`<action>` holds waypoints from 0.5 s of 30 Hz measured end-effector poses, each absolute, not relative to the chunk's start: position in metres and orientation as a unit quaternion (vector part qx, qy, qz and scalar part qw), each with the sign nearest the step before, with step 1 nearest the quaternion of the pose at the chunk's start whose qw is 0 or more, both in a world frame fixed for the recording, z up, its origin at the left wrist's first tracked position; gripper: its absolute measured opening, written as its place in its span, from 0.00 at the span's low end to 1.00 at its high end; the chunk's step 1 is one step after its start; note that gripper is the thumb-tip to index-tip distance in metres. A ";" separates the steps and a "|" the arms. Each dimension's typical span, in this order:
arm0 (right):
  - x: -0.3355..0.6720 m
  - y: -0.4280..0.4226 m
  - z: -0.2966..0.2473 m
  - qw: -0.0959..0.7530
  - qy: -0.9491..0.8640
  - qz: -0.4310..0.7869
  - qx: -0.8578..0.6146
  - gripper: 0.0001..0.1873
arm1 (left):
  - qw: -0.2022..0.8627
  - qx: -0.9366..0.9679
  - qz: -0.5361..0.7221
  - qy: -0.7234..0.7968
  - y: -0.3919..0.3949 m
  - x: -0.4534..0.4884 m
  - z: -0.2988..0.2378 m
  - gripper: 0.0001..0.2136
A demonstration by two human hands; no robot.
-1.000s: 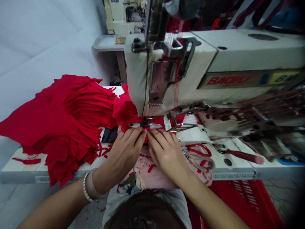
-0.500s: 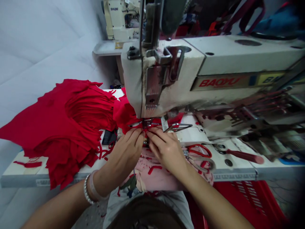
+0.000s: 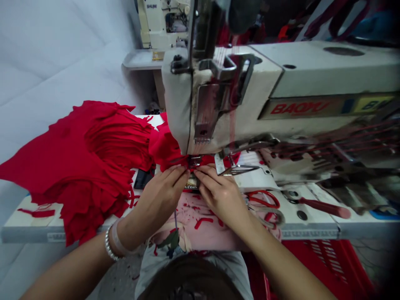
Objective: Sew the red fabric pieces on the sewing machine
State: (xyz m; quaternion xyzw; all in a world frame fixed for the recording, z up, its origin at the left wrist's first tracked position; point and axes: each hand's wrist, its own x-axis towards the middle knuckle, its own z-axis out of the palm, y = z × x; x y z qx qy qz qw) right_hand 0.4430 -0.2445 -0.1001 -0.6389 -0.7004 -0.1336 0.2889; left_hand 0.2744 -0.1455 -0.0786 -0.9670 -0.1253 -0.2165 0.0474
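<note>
At the presser foot of a white sewing machine, both my hands press on a piece of red fabric. My left hand lies just left of the foot, fingers together and fingertips on the cloth. From the right, my right hand meets it with bent fingers, also closed on the cloth's near edge. The hands hide much of that edge. Part of the red cloth shows behind the foot and right of it. Red threads run down the machine head to the needles.
A large heap of red fabric pieces covers the table's left side. Red-handled scissors and a red-handled tool lie to the right. Pink cloth with red scraps hangs over the front edge. A red basket stands below.
The view has shifted slightly, so the machine sits a little further right in it. Both hands stay by the presser foot on the red fabric, with hardly any change in grip.
</note>
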 end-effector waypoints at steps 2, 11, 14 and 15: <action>0.444 -0.245 -0.100 0.287 -0.700 -0.133 -0.640 0.15 | 0.050 -0.968 -0.208 -0.129 -0.145 0.274 -0.079 0.18; 0.439 -0.245 -0.095 0.206 -0.738 -0.204 -0.610 0.16 | 0.105 -0.963 -0.211 -0.134 -0.153 0.278 -0.077 0.15; 0.445 -0.246 -0.092 0.179 -0.780 -0.240 -0.550 0.16 | 0.074 -0.965 -0.171 -0.187 -0.158 0.282 -0.078 0.12; 0.452 -0.247 -0.091 0.179 -0.789 -0.235 -0.538 0.16 | 0.059 -0.959 -0.162 -0.224 -0.155 0.285 -0.077 0.11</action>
